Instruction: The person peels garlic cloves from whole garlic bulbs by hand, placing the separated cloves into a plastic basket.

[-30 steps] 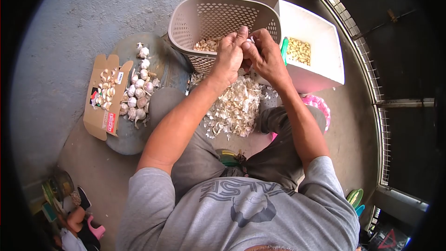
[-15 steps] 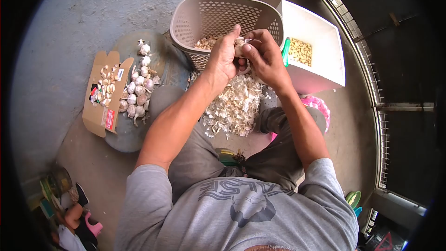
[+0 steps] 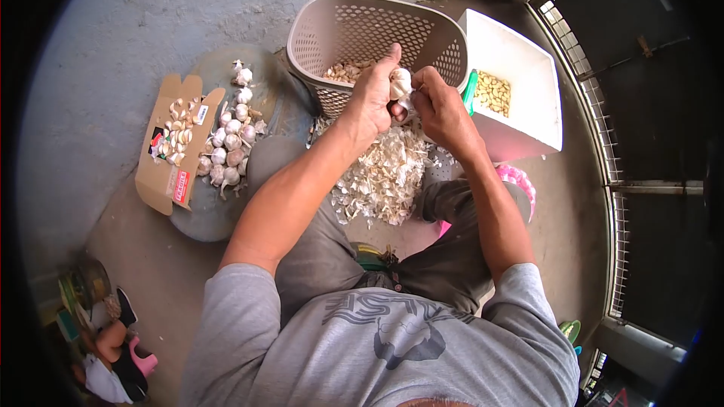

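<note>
- Left hand [image 3: 371, 99]: fingers curled round garlic bulb [image 3: 400, 84], thumb up along its far left side; bulb gripped, not loose.
- Bulb: right of left thumb, left of right fingertips, above the near right part of the basket.
- Right hand [image 3: 443, 111]: fingers bent, closed in a pinch at bulb's right side; pale loose skin [image 3: 407, 102] hangs just beneath bulb; exact pinch hidden.
- Basket [image 3: 377, 6]: beyond hands, perforated, cloves [image 3: 347, 71] in bottom.
- White box [image 3: 520, 45]: right of basket, peeled cloves [image 3: 493, 94] inside; green object [image 3: 471, 91] at its left edge, type unclear.
- Skin pile [image 3: 386, 173]: nearer than hands, between the knees.
- Left: whole bulbs [image 3: 232, 140] grouped on round surface [image 3: 197, 220]; cardboard [image 3: 156, 179] overlapping it at left, loose cloves [image 3: 179, 132] on top.
- Pink mesh [image 3: 517, 176]: right, by the right knee.
- Far left near corner: another person's leg [image 3: 111, 339], pink item [image 3: 142, 359] beside it.
</note>
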Demonstrator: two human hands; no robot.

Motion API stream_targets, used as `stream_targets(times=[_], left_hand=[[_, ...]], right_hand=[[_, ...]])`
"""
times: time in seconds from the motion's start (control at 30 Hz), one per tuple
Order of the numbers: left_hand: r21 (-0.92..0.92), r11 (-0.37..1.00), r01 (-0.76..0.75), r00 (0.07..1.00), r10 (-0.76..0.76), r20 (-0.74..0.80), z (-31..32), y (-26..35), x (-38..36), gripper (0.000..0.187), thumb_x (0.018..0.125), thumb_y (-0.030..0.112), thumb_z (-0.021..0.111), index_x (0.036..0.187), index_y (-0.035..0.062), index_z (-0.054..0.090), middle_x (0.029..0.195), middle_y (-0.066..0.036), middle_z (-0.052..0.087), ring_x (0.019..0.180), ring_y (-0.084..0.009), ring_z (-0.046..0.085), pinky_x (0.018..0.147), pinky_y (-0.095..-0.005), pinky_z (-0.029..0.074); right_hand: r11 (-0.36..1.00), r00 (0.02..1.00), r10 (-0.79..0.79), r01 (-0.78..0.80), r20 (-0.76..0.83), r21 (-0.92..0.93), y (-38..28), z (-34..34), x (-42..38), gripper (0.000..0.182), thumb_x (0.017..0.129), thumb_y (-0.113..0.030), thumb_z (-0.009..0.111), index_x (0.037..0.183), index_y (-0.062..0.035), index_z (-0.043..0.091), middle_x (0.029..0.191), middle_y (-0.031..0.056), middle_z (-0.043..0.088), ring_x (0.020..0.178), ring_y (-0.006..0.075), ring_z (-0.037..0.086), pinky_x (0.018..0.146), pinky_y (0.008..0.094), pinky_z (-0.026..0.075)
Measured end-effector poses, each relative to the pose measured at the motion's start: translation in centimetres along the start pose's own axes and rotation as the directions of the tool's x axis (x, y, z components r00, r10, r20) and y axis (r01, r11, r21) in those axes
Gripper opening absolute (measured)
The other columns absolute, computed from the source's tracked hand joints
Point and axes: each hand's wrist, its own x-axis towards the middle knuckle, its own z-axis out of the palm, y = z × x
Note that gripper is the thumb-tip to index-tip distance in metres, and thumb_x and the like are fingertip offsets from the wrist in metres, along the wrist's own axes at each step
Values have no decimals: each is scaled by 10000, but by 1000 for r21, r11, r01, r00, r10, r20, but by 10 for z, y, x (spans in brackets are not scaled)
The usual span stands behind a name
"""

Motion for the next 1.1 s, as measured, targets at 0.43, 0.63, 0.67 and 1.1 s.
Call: stream_targets(times=[0.43,0.63,0.67,1.1], left_hand=[[639,602,-479,825,557,94,10,-8,11,610,1037,600,484,774,56,565,653,-38,592,583,-145,588,500,-300,453],[451,683,-575,801,583,137,13,-21,14,525,1070,548,456,876,68,539,730,14,551,662,-57,533,565,-241,467],[436,720,-540,824,557,102,14,-23,14,521,1069,538,468,875,58,529,739,2,548,666,-73,532,570,-262,467],[23,980,-198,980,198,-5,20,2,-13,209,1041,276,579,948,90,559,691,30,568,494,-70,532,376,-243,406]], right_hand=[[928,974,195,-222,117,299,16,-22,4,317,1081,-271,539,1186,20,603,932,68,666,843,137,623,754,316,535],[962,988,67,-28,-137,271,11,5,9,237,1069,-215,569,1115,18,562,889,96,664,796,123,647,705,296,547],[926,980,150,-93,-132,365,9,6,10,229,1071,-221,567,1108,5,555,858,65,632,758,103,616,656,272,516],[990,981,-72,93,-183,111,-12,12,5,211,1044,-163,590,1051,30,504,764,160,673,667,201,677,613,341,531]])
